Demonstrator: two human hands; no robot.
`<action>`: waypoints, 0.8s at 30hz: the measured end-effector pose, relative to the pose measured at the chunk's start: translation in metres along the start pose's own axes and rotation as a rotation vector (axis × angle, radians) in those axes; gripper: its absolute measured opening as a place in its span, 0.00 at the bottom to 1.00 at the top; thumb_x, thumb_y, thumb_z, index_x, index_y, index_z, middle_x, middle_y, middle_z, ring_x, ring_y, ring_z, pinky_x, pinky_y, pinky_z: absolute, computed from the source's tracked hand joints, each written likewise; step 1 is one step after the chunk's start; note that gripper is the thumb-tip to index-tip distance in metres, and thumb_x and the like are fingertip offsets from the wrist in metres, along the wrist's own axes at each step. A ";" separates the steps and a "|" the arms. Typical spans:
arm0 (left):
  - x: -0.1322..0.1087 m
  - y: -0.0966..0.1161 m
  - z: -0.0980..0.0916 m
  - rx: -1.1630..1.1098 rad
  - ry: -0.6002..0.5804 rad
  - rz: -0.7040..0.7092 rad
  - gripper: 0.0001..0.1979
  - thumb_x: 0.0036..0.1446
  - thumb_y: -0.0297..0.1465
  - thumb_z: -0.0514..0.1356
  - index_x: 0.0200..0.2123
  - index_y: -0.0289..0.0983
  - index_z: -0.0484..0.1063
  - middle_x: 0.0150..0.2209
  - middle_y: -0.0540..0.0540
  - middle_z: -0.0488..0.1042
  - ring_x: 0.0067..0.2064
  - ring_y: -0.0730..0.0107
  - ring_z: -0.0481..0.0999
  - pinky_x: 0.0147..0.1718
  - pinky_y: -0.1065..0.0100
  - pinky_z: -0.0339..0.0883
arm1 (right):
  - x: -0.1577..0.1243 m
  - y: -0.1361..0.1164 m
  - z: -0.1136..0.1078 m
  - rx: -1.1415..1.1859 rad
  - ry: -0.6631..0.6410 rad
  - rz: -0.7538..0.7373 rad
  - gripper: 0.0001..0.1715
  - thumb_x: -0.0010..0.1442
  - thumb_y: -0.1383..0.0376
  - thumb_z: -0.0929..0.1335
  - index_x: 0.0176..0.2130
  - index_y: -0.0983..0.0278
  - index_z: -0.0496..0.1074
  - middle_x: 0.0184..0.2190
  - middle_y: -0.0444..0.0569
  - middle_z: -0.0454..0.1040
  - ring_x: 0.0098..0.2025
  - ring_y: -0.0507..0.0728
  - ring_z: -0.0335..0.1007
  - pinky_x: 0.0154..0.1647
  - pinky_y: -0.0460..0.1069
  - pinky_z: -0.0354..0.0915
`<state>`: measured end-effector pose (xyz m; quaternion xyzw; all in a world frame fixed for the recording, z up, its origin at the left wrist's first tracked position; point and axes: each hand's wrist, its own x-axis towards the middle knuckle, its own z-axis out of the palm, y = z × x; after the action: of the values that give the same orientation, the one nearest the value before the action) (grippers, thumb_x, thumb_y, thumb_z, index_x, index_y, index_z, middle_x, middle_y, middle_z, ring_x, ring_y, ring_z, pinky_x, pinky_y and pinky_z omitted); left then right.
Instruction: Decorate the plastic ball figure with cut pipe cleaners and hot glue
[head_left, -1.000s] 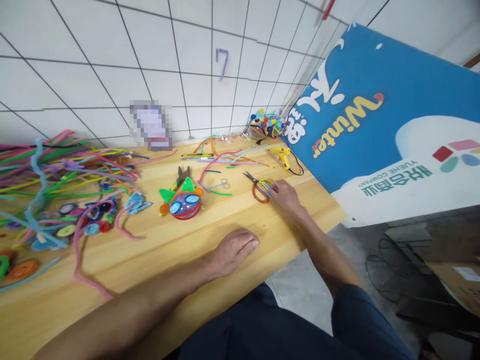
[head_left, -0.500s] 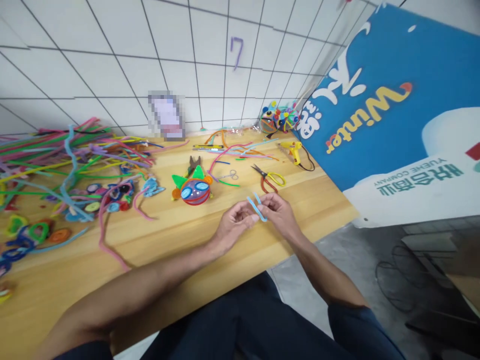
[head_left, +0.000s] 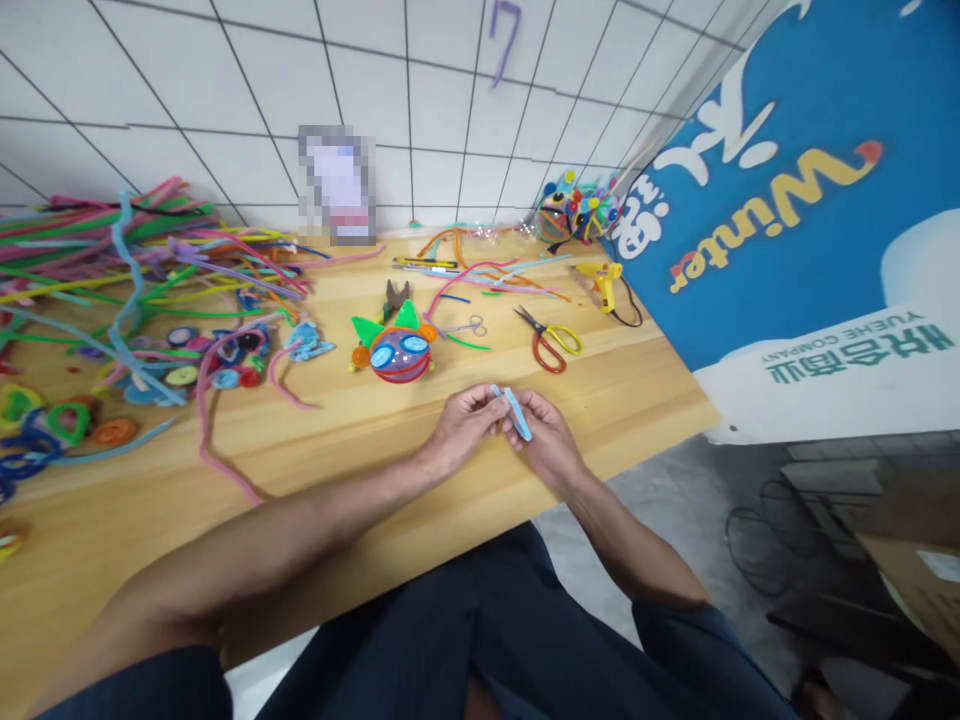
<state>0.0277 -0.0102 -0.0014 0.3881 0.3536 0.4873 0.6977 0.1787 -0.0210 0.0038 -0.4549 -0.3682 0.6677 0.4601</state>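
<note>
A short light-blue pipe cleaner (head_left: 517, 416), bent back on itself, is pinched between both hands above the front of the table. My left hand (head_left: 466, 428) has its thumb and fingertips closed on one end. Close against it, my right hand (head_left: 551, 442) grips the folded part. Just beyond them sits a round clear craft figure (head_left: 402, 357) with green ears, blue ring eyes and a red band. Scissors (head_left: 547, 338) with one red and one yellow handle lie spread past my right hand.
Many coloured pipe cleaners (head_left: 67, 240) are heaped at the left, with loose buttons and rings nearby. Pliers (head_left: 395, 298), small scissors (head_left: 472, 326) and a yellow glue gun (head_left: 604, 285) lie farther back. A decorated ball (head_left: 577, 212) stands by the wall, and a blue board (head_left: 817, 200) leans at right.
The two arms of the blue pipe cleaner, spread apart before, are now pressed close together. My hands have come nearer each other. The view has tilted down slightly.
</note>
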 end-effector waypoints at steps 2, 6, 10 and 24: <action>0.000 0.000 0.001 -0.014 0.000 -0.001 0.25 0.53 0.51 0.74 0.35 0.35 0.76 0.25 0.51 0.75 0.24 0.77 0.68 0.25 0.73 0.58 | 0.001 0.001 0.000 0.007 0.017 0.004 0.24 0.52 0.49 0.81 0.36 0.61 0.74 0.23 0.39 0.73 0.21 0.47 0.62 0.20 0.43 0.54; 0.000 0.000 0.001 0.004 0.003 -0.005 0.26 0.52 0.53 0.73 0.29 0.36 0.73 0.23 0.51 0.73 0.24 0.77 0.66 0.24 0.72 0.56 | 0.002 0.005 -0.007 -0.080 0.046 -0.041 0.25 0.56 0.43 0.78 0.37 0.60 0.74 0.24 0.41 0.73 0.23 0.50 0.64 0.24 0.46 0.59; 0.003 -0.004 -0.002 0.053 0.035 0.001 0.27 0.52 0.53 0.73 0.26 0.36 0.71 0.21 0.55 0.66 0.23 0.79 0.60 0.23 0.72 0.53 | 0.002 0.002 -0.016 -0.273 0.119 -0.273 0.27 0.60 0.39 0.74 0.39 0.58 0.76 0.30 0.43 0.75 0.31 0.53 0.69 0.34 0.49 0.67; 0.006 -0.009 -0.005 0.020 0.004 -0.026 0.23 0.51 0.49 0.75 0.35 0.36 0.78 0.26 0.53 0.72 0.25 0.78 0.66 0.25 0.71 0.60 | 0.004 -0.006 -0.017 -0.389 0.150 -0.359 0.15 0.60 0.51 0.77 0.36 0.59 0.78 0.27 0.40 0.74 0.27 0.51 0.64 0.33 0.49 0.66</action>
<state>0.0288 -0.0057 -0.0123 0.3897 0.3648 0.4754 0.6994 0.1956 -0.0139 0.0033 -0.5103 -0.5293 0.4568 0.5008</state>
